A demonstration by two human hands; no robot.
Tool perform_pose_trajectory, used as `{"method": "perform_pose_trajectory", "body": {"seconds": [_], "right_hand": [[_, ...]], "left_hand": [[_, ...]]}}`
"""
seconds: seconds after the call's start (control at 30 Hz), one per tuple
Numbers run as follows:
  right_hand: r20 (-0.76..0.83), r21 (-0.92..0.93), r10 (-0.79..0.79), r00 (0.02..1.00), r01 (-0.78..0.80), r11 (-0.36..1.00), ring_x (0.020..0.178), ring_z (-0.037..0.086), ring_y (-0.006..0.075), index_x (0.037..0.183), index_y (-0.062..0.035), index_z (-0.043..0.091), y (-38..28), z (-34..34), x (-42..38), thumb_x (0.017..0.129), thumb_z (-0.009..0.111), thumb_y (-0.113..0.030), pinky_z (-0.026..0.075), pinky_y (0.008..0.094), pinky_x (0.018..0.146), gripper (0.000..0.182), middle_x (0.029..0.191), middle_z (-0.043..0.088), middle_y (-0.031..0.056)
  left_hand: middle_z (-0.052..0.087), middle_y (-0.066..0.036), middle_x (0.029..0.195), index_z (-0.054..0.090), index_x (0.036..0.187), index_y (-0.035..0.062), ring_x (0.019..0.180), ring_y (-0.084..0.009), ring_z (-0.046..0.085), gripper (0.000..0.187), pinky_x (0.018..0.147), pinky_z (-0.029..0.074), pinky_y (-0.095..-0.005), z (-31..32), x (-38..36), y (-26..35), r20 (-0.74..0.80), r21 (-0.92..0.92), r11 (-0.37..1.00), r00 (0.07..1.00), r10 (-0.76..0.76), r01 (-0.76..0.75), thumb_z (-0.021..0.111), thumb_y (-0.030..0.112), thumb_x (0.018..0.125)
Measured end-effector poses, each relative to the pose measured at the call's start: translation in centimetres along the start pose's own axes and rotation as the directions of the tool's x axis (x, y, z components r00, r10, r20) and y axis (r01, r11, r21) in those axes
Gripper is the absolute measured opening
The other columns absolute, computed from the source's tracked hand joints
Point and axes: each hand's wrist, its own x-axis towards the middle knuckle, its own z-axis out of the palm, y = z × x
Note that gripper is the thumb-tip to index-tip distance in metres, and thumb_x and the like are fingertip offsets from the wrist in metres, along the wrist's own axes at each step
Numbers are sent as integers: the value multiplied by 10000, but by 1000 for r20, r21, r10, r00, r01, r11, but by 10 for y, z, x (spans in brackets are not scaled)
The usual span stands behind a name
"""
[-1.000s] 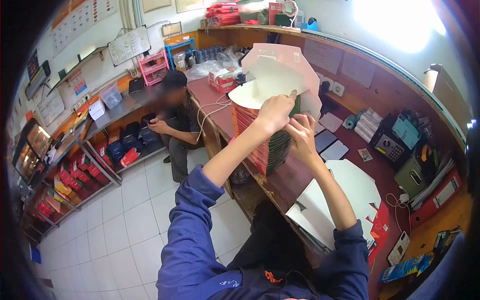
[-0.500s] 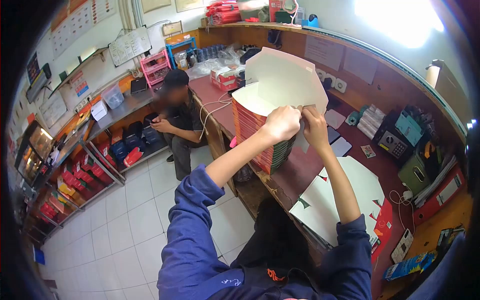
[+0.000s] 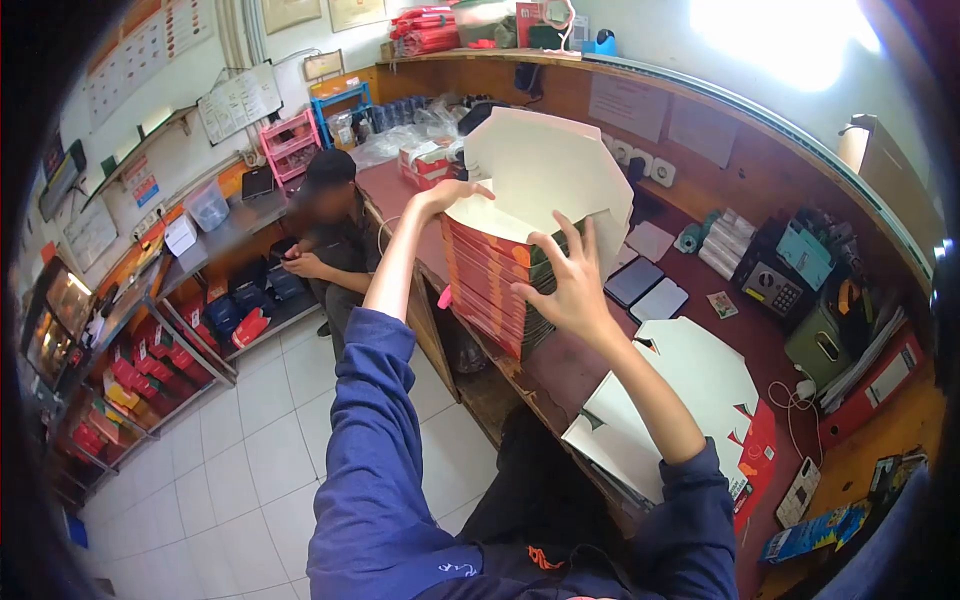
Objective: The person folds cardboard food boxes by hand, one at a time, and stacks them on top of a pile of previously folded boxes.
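A tall stack of nested cardboard food boxes (image 3: 485, 290), red-patterned outside and white inside, stands near the counter's edge. The top box has a large raised white flap (image 3: 545, 150). My left hand (image 3: 450, 198) reaches over the top box's left rim, fingers stretched toward its white inside; its thumb is not clearly visible. At the near right corner of the stack, my right hand (image 3: 568, 280) has its fingers spread and holds nothing. Flat white box blanks (image 3: 670, 400) with dark and red cut-outs lie on the counter under my right forearm.
Two phones (image 3: 660, 303) rest on the red-brown counter (image 3: 560, 375) behind the blanks. Farther right are a small black safe (image 3: 770, 285) and a red binder (image 3: 880, 390). A seated person (image 3: 335, 250) is left of the counter. Shelves with red boxes (image 3: 150, 365) line the left wall.
Both hands have parted from the top box's right corner. The left moved to the left rim; the right came nearer and its fingers spread. The view shifted slightly.
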Motion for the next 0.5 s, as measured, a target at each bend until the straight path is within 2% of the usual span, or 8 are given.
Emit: {"method": "perform_pose_trajectory", "body": {"seconds": [0.03, 0.1, 0.23, 0.33, 0.4, 0.43, 0.47, 0.5], "right_hand": [[4, 0, 4, 1000, -4, 1000, 1245, 224, 503, 1139, -193, 521, 5, 6, -2, 695, 708, -352, 247, 652, 956, 507, 1323, 376, 165], [-33, -8, -161, 986, 161, 987, 1261, 234, 458, 1065, -164, 543, 13, 18, 0, 677, 723, -270, 246, 655, 955, 440, 1280, 407, 108], [-86, 64, -157, 984, 162, 985, 1266, 259, 406, 1002, -136, 553, 30, 29, -5, 708, 697, -235, 269, 609, 975, 342, 1243, 419, 68], [-81, 99, -188, 979, 195, 976, 1284, 249, 391, 1130, -164, 528, 39, 20, -14, 740, 676, -248, 274, 550, 1004, 426, 1330, 377, 60], [96, -72, -209, 973, 217, 974, 1314, 218, 378, 1294, -204, 428, 28, -4, -16, 756, 663, -276, 269, 509, 1025, 592, 1420, 301, 66], [180, -116, -225, 958, 247, 962, 1342, 170, 374, 1386, -234, 312, 32, -17, -21, 767, 649, -279, 243, 520, 1040, 706, 1468, 227, 81], [178, -125, -210, 961, 234, 964, 1342, 170, 374, 1386, -234, 312, 33, -36, -26, 767, 649, -279, 243, 520, 1040, 706, 1468, 227, 81], [177, -170, -190, 966, 220, 961, 1350, 161, 361, 1380, -217, 324, 34, -59, -33, 767, 649, -242, 222, 516, 1053, 695, 1466, 223, 96]], "left_hand": [[528, -62, 1254, 544, 1216, 59, 1117, -192, 508, 372, 975, 364, -284, 1, 4, -5, 3, -3, 1000, 1000, -3, 3, 368, 233, 938], [580, -85, 1168, 616, 1133, 94, 1087, -201, 518, 326, 938, 371, -300, -2, 7, -10, -14, 300, 949, 994, 109, -99, 443, 242, 900], [561, -106, 1194, 622, 1134, 115, 1117, -206, 490, 329, 957, 345, -302, 9, 7, 2, -64, 296, 954, 995, 72, -50, 442, 265, 903], [552, -81, 1214, 575, 1186, 99, 1148, -194, 448, 380, 998, 305, -305, 9, 10, -2, -80, 337, 940, 994, 74, -43, 409, 322, 926], [565, -84, 1198, 579, 1181, 90, 1140, -194, 459, 395, 991, 318, -310, 11, 7, 1, -105, 296, 955, 993, 53, -20, 419, 341, 920], [563, -91, 1203, 575, 1179, 77, 1132, -198, 476, 401, 981, 336, -318, 18, 1, 12, -174, 294, 952, 984, -31, 82, 447, 346, 910], [563, -91, 1203, 575, 1179, 77, 1132, -198, 476, 401, 981, 336, -318, 17, 0, 17, -159, 299, 951, 987, -29, 76, 447, 346, 910], [553, -102, 1214, 568, 1184, 80, 1130, -221, 485, 395, 980, 341, -323, 15, -2, 21, -212, 509, 861, 971, 113, 11, 461, 337, 903]]}}
